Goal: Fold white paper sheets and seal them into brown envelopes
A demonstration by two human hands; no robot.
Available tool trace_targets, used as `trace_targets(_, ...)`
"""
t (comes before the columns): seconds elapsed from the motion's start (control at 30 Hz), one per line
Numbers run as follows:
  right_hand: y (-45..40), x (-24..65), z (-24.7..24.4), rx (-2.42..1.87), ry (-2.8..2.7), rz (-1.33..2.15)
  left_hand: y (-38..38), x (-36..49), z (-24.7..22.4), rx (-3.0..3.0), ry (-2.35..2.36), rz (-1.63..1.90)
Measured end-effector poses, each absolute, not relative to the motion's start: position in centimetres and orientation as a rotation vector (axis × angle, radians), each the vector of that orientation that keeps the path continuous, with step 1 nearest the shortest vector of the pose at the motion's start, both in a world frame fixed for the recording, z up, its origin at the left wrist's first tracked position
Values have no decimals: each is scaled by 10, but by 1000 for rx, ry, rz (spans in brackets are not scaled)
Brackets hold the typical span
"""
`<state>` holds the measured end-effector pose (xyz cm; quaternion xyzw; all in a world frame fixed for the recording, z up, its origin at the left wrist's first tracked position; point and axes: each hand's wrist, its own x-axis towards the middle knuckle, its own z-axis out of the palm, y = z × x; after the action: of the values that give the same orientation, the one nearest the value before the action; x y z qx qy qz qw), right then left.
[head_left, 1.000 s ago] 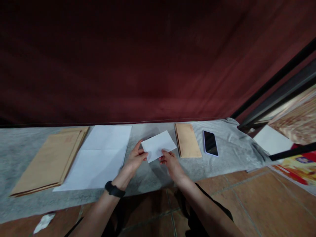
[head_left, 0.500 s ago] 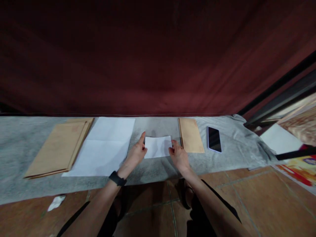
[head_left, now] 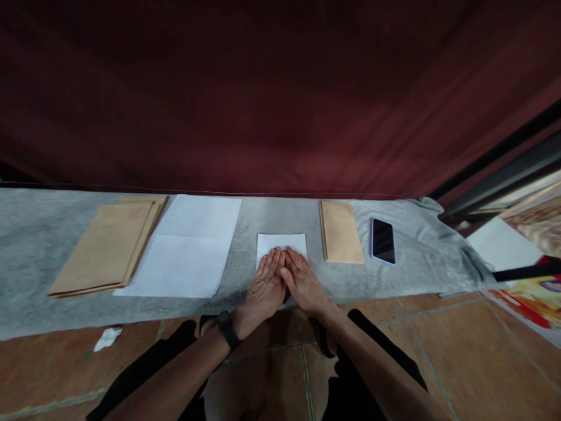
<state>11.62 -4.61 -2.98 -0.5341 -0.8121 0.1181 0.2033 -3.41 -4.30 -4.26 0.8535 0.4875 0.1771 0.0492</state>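
A small white sheet of paper (head_left: pixel 281 240), apparently folded, lies on the grey cloth in front of me. My left hand (head_left: pixel 266 285) rests flat on its near half with the fingers stretched out, a dark band at the wrist. My right hand (head_left: pixel 304 283) also lies flat on the paper, its fingers straight and its thumb touching the left hand. Both hands cover the paper's near edge. Left of them are large white sheets (head_left: pixel 188 257) with a crease across. To the right sits a small stack of brown envelopes (head_left: pixel 344 234).
Larger brown envelopes (head_left: pixel 103 245) are stacked at the left, partly beside the white sheets. A phone (head_left: pixel 383 241) lies right of the small envelopes. Grey cloth (head_left: pixel 421 251) covers the narrow surface, with a dark red curtain (head_left: pixel 280 117) behind. A crumpled white tissue (head_left: pixel 107 338) is on the tiled floor.
Both hands have left the paper's side edges and come together, now pressed flat on its near half. The paper's far edge looks flatter than before.
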Motion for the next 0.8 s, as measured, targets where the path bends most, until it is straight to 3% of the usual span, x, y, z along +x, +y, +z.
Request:
trace_targets(0.47,-56,142,-49,-1649,-2305,37,-46,-62,-38,2563,1702,420)
trace_targets(0.8,-55,154,-45,-1701,-2248,143,-39,-67,-26,2551,1814,262)
